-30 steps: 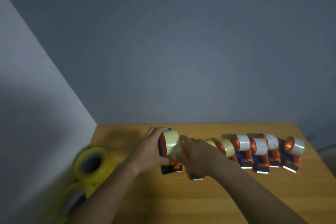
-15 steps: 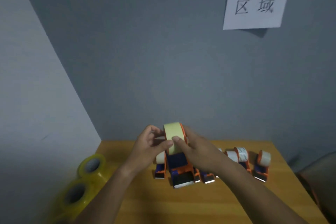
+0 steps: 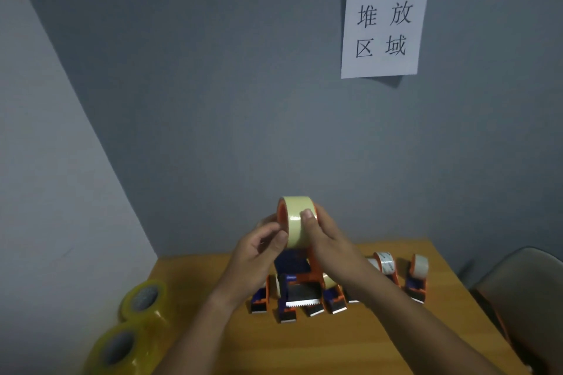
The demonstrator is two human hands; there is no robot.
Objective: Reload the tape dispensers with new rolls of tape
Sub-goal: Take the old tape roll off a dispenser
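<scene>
Your left hand [image 3: 259, 250] and right hand [image 3: 327, 240] grip one loaded dispenser [image 3: 300, 277]; its roll [image 3: 297, 222] is pinched. About six more dispensers [image 3: 419, 278] sit on the table [image 3: 365, 341]; two yellow rolls [image 3: 143, 298] beside.

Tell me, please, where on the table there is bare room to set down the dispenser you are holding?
Bare wood lies on the table in front of the row of dispensers, between the forearms. The back is crowded by that row, and the left edge by the yellow rolls.
</scene>
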